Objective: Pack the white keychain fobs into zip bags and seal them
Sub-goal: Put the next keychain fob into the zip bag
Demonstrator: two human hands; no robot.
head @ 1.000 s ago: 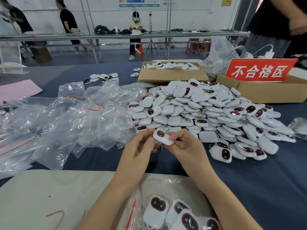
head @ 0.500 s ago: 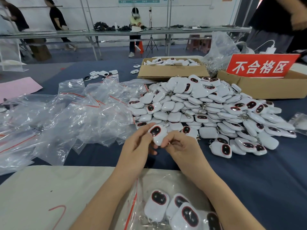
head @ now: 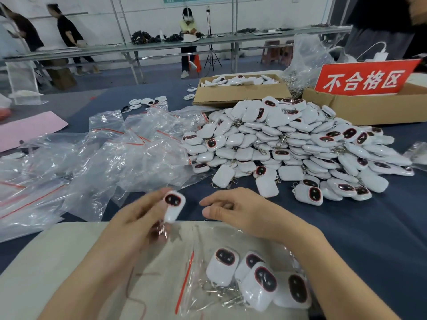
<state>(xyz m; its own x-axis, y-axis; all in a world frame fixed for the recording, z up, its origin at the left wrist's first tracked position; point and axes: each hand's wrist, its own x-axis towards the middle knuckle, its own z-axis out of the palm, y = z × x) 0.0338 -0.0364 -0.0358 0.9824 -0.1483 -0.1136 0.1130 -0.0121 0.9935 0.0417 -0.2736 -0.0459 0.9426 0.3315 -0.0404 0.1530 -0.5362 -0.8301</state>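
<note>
Beyond the left hand gripping 1 fob, a red sign reads 不合格区.

The fob in my left hand is white, with a black oval face ringed in red. The pile shows the same white, black and red. My zip bags are clear with red strips. The tablecloth is dark blue, the sign red with white characters, the box brown and the sheet pink.
</note>
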